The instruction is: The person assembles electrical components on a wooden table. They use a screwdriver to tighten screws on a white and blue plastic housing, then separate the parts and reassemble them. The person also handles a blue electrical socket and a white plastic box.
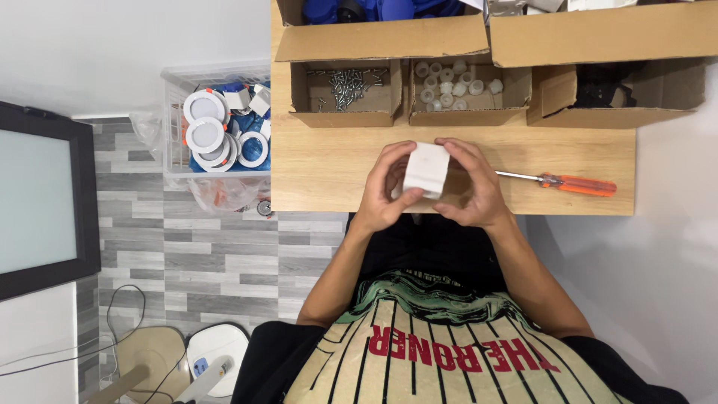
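Two hands, both mine, meet over the near edge of the wooden table (321,168), which is the biggest thing before me. Along its far side stand open cardboard boxes: one (345,93) holding loose screws (348,82), one (470,91) with small white plastic caps (447,86), one (617,93) with dark parts I can't make out. Left of the table, a clear crate (176,123) on the floor is stacked with round white downlights (206,136). My left hand (381,196) and right hand (473,187) wrap a small white box-shaped housing (426,169) from either side, fingers curled and pressed firmly against it, holding it just above the tabletop. An orange-handled screwdriver (568,183) lies to the right, untouched. I judge I'm at the seating or checking stage on this housing; a next move would call for one hand keeping hold while the other goes to a screw or the driver.
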